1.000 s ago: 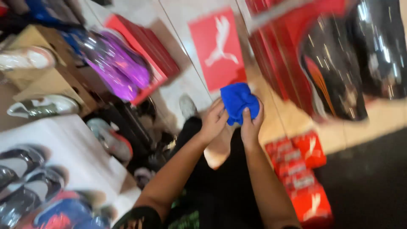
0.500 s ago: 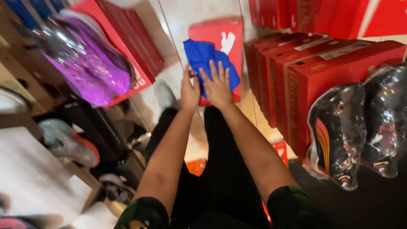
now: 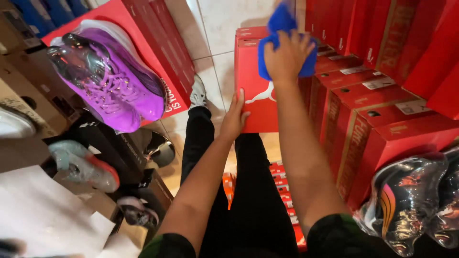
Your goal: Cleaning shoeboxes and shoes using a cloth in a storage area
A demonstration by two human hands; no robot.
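Observation:
A red shoe box [image 3: 253,88] with a white animal logo rests on my lap, in front of my black trousers. My left hand [image 3: 234,119] grips its near left edge, fingers flat on the lid. My right hand [image 3: 287,55] presses a blue cloth [image 3: 282,28] against the far end of the box lid, next to the stacked boxes.
A wall of stacked red shoe boxes [image 3: 382,81] stands at right. Shoes wrapped in clear plastic [image 3: 406,200] hang at lower right. A purple wrapped shoe [image 3: 110,81] lies on a red box at left, above cardboard boxes, more shoes and white paper [image 3: 43,215].
The view has swung down and closer. The red box has come onto my lap, my left hand has dropped from the cloth to the box edge, and my right hand has pushed the cloth farther away.

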